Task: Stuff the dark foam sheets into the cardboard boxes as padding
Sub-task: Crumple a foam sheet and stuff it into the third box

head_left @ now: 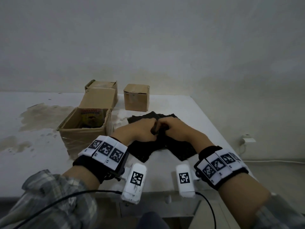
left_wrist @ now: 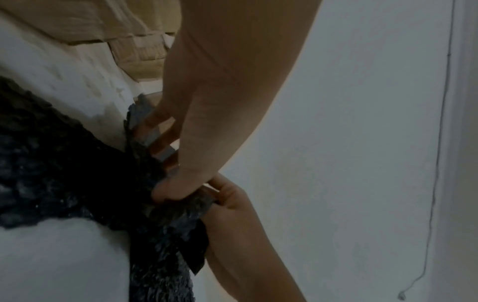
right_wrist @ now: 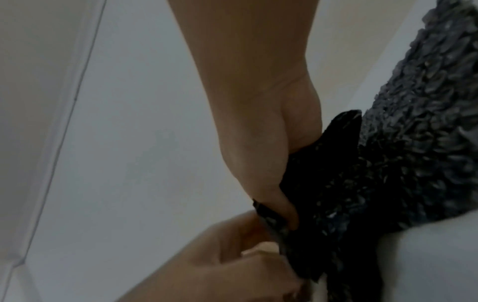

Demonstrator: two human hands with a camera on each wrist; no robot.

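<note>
Bunching the dark, bumpy foam sheet (head_left: 154, 147) into a tight wad looks like the step in hand. The left hand (head_left: 140, 129) and the right hand (head_left: 177, 128) meet at the middle of the white table (head_left: 189, 109), fingers of both curled round a gathered fold of the foam. To do it well, I would squeeze the fold small enough before lifting, so its loose corners do not drag.

At ten o'clock from the hands stands the open brown cardboard box (head_left: 80, 134), with a colourful printed package (head_left: 91, 119) already inside; its raised flap may catch the foam. At twelve o'clock sits a small closed cardboard cube (head_left: 136, 98), and at eleven o'clock another brown carton (head_left: 103, 85).
</note>
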